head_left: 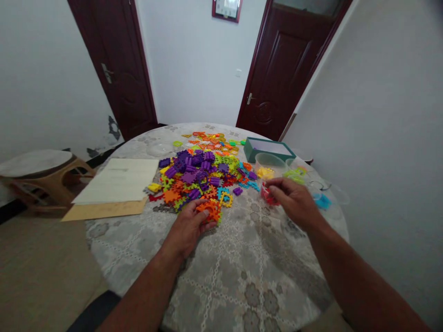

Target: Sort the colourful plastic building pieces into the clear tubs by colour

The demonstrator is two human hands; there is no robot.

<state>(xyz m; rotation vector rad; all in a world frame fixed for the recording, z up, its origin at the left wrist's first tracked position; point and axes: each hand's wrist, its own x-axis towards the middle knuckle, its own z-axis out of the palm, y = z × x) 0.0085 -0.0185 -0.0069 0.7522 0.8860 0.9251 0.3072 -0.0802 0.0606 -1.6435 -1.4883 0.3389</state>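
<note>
My left hand (pixel 190 226) is closed round an orange interlocking plastic building piece (pixel 210 210) at the near edge of a heap, thumb on top; lime green shows beneath it. Purple, green, orange and yellow building pieces (pixel 188 177) make up that heap. Over a small clear tub with red pieces (pixel 269 197) in it hangs my right hand (pixel 292 198). Its thumb and fingers are pressed together; whatever they hold cannot be made out. A yellow square frame piece (pixel 226 199) and a purple piece (pixel 237 191) lie between the hands.
Behind the red tub are a clear tub (pixel 272 161) with yellow pieces and a green box (pixel 249 148). A tub with lime pieces (pixel 295 175) and blue pieces (pixel 322 201) are at right. Pale paper sheets (pixel 117 180) lie left on the round table (pixel 221 276). A stool (pixel 44 180) stands beyond.
</note>
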